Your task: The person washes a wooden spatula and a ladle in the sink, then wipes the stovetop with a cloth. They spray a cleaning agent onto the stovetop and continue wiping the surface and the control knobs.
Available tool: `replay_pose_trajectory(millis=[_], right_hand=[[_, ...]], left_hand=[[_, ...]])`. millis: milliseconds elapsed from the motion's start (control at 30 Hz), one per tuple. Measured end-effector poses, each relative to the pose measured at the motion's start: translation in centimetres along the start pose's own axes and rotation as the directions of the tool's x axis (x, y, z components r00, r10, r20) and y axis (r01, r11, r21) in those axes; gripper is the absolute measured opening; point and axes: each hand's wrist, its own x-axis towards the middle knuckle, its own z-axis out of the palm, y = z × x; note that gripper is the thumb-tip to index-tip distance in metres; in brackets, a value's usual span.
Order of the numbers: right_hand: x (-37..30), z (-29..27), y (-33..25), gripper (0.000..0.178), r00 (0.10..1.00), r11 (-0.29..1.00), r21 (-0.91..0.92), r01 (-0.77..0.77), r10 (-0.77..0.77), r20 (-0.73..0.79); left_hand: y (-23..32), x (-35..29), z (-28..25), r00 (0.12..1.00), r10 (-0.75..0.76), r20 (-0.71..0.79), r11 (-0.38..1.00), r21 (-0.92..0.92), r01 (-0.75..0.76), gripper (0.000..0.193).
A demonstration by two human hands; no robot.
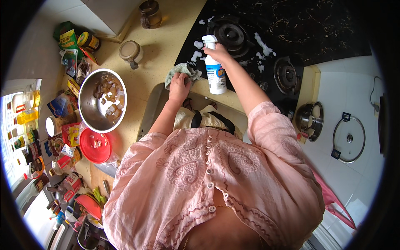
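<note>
My right hand (217, 53) is wrapped round the neck of a white spray bottle (216, 79) with a blue label, held upright at the front edge of the black gas stove (250, 79). White foam (263, 45) lies in patches on the stove top around the two burners. To the left, my left hand (180, 86) rests on a crumpled grey-green cloth (189, 71) at the stove's front left corner, fingers bent into it. A burner (229, 34) lies just beyond the bottle's nozzle.
On the yellow counter (156, 52) at left stand a steel bowl (84, 102) of cut pieces, a red bowl (89, 153), two glass mugs, and several jars and packets. A pot (306, 121) and a glass lid (350, 146) are at right. A cabinet front bounds my near side.
</note>
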Motion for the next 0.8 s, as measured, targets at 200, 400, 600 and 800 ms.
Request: replay_pose_trajectory(millis=[200, 400, 600, 800], right_hand=[[0.5, -0.2, 0.5, 0.029, 0.999, 0.998, -0.053, -0.028, 0.027, -0.027], [-2.5, -1.1, 0.0, 0.027, 0.997, 0.997, -0.075, -0.030, 0.035, 0.065], [-6.0, -1.8, 2.5, 0.031, 0.985, 0.999, -0.047, -0.005, 0.013, 0.174], [-9.9, -2.9, 4.9, 0.032, 0.990, 0.987, -0.141, -0.079, 0.095, 0.104]], left_hand=[[0.1, 0.0, 0.0, 1.000, 0.001, 0.007, 1.000, -0.006, 0.000, 0.023], [0.0, -0.1, 0.0, 1.000, 0.013, -0.006, 1.000, 0.007, -0.013, 0.023], [-0.3, 0.0, 0.2, 1.000, 0.020, 0.008, 1.000, 0.016, -0.020, 0.023], [-0.7, 0.2, 0.2, 0.997, 0.071, -0.003, 0.996, 0.054, -0.071, 0.025]])
